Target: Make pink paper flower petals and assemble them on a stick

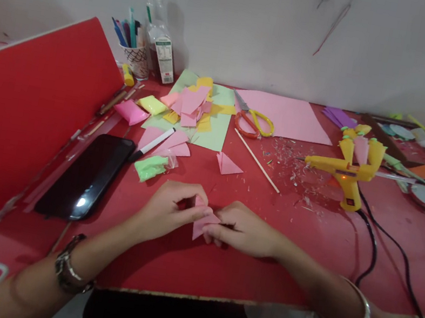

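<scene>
Between my two hands, just above the red table, is a small folded piece of pink paper [199,227]. My left hand [173,209] pinches its upper part between thumb and fingers. My right hand [243,227] grips its right side, with the fingertips close to those of the left. Beyond my hands lies another pink paper [229,165], folded to a pointed shape. A thin wooden stick [257,161] rests to its right. Some of the held paper is hidden by my fingers.
Scissors [252,122] lie on pink sheet paper [297,120]. A yellow glue gun [345,174], its light lit, sits right with a black cord. Left are a phone [86,178], a marker [153,144], clay packets [132,112] and a red board [31,116]. A bottle [162,46] stands behind.
</scene>
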A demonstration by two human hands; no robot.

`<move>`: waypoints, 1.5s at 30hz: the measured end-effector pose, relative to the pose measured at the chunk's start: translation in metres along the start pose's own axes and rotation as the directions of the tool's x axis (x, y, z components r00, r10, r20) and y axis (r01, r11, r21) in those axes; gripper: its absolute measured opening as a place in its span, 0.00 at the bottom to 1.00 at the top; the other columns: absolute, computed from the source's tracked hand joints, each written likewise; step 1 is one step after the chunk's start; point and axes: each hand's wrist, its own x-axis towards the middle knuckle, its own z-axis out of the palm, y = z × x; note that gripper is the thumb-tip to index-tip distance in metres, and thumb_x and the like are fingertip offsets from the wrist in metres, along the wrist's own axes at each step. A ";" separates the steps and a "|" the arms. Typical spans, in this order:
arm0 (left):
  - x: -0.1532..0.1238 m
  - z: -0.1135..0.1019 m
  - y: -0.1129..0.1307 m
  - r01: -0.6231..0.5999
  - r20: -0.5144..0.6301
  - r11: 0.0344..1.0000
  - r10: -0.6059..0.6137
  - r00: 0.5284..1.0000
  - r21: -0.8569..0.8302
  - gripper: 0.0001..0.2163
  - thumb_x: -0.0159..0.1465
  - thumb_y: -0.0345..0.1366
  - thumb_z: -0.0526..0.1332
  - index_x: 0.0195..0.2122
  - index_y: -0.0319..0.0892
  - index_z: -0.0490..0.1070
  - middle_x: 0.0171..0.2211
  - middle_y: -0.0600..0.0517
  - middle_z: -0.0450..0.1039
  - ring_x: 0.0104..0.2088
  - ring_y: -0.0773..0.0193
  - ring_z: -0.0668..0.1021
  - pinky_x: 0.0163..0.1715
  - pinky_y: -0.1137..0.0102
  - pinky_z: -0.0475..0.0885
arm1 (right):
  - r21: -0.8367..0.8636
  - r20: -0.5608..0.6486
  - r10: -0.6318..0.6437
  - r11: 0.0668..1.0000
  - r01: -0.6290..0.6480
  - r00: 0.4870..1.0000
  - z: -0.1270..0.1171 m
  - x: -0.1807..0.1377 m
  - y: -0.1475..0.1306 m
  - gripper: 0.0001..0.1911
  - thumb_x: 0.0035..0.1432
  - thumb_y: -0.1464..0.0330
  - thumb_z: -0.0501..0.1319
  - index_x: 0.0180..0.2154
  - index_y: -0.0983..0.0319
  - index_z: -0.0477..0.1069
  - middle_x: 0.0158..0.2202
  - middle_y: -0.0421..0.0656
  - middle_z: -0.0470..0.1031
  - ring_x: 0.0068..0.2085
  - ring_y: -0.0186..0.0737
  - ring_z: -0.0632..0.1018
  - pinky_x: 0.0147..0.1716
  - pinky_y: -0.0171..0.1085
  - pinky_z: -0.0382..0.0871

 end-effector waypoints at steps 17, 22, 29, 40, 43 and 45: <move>-0.002 0.005 -0.006 -0.004 0.274 0.981 -0.050 0.960 0.194 0.17 0.61 0.37 0.50 0.15 0.39 0.59 0.10 0.60 0.59 0.12 0.75 0.63 0.15 0.80 0.54 | -0.190 -0.377 -0.081 0.982 0.008 0.923 -0.005 0.000 -0.002 0.13 0.57 0.69 0.48 0.22 0.63 0.62 0.16 0.34 0.60 0.18 0.25 0.62 0.21 0.26 0.55; -0.002 0.002 -0.006 -0.022 0.228 0.991 -0.009 0.974 0.132 0.16 0.62 0.38 0.47 0.20 0.40 0.62 0.09 0.62 0.55 0.12 0.75 0.61 0.15 0.79 0.54 | -0.010 -0.346 -0.027 1.000 0.025 0.938 -0.009 -0.002 -0.002 0.11 0.57 0.70 0.46 0.27 0.63 0.64 0.17 0.35 0.65 0.16 0.25 0.66 0.19 0.26 0.60; 0.000 0.001 -0.009 -0.046 0.159 0.935 -0.011 0.987 0.351 0.18 0.61 0.41 0.48 0.17 0.39 0.63 0.10 0.59 0.57 0.13 0.73 0.62 0.15 0.78 0.54 | -0.070 -0.393 -0.020 0.998 -0.008 0.919 -0.011 -0.001 0.000 0.12 0.58 0.71 0.46 0.27 0.64 0.65 0.19 0.37 0.69 0.17 0.26 0.70 0.19 0.26 0.62; 0.003 -0.006 -0.006 -0.390 0.149 0.379 0.530 0.835 0.839 0.14 0.63 0.28 0.45 0.26 0.40 0.67 0.22 0.53 0.67 0.22 0.68 0.67 0.22 0.73 0.57 | -0.746 -0.280 -0.354 0.666 0.030 0.892 -0.011 -0.002 0.007 0.20 0.61 0.66 0.43 0.28 0.63 0.70 0.22 0.45 0.73 0.25 0.36 0.71 0.28 0.34 0.61; 0.000 0.000 -0.003 -0.470 0.271 0.264 0.546 0.793 0.842 0.12 0.61 0.25 0.47 0.26 0.40 0.66 0.23 0.53 0.68 0.23 0.67 0.68 0.21 0.72 0.56 | -0.746 -0.302 -0.316 0.666 -0.016 0.899 -0.021 -0.004 0.004 0.18 0.60 0.64 0.45 0.29 0.63 0.70 0.26 0.45 0.75 0.29 0.36 0.73 0.29 0.33 0.61; -0.003 0.007 -0.003 -0.520 0.351 0.248 0.502 0.791 0.817 0.09 0.60 0.25 0.49 0.26 0.40 0.65 0.23 0.52 0.68 0.24 0.66 0.69 0.22 0.71 0.57 | -0.682 -0.450 -0.217 0.710 -0.177 0.866 -0.032 -0.005 0.004 0.14 0.59 0.65 0.47 0.33 0.62 0.69 0.33 0.45 0.75 0.33 0.36 0.74 0.31 0.32 0.62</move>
